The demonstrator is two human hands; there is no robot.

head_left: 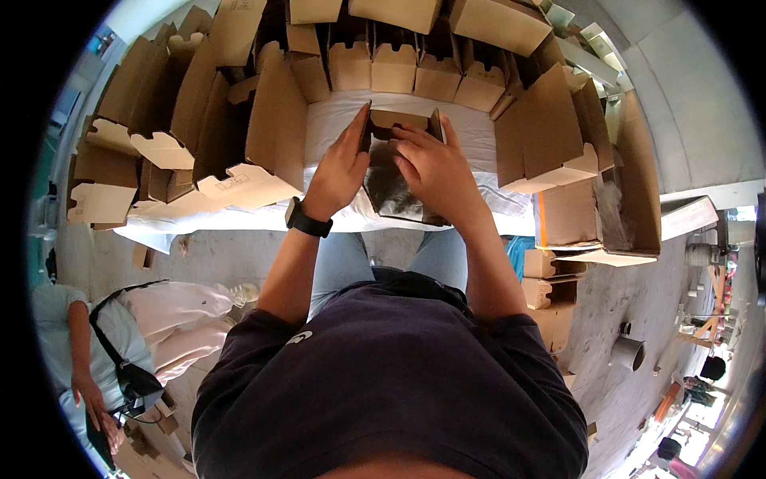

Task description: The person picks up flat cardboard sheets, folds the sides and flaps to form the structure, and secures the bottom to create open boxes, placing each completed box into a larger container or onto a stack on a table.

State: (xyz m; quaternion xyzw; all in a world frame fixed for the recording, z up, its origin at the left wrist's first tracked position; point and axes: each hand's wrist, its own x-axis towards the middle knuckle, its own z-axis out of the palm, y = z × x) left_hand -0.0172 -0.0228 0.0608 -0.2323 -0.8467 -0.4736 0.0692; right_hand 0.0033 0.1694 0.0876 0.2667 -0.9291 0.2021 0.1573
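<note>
A small cardboard box (399, 209) with a dark inside stands upended on the white-covered table in front of me, its top uncovered. My left hand (345, 164) lies along its left wall, fingers stretched forward and close together. Over its right side reaches my right hand (437, 166), palm down with fingers spread. Some of those fingers extend across the box's inside, and one runs along the outside of the right wall. Neither hand visibly grips the cardboard. A black watch sits on my left wrist.
Uncovered cardboard boxes (275, 132) line the table's left, with a row of smaller ones (393, 68) behind. More cartons (550, 128) stand at the right, one holding clear plastic. Stacked boxes (550, 319) and a metal cylinder (628, 353) are on the floor. A person (120, 343) is at lower left.
</note>
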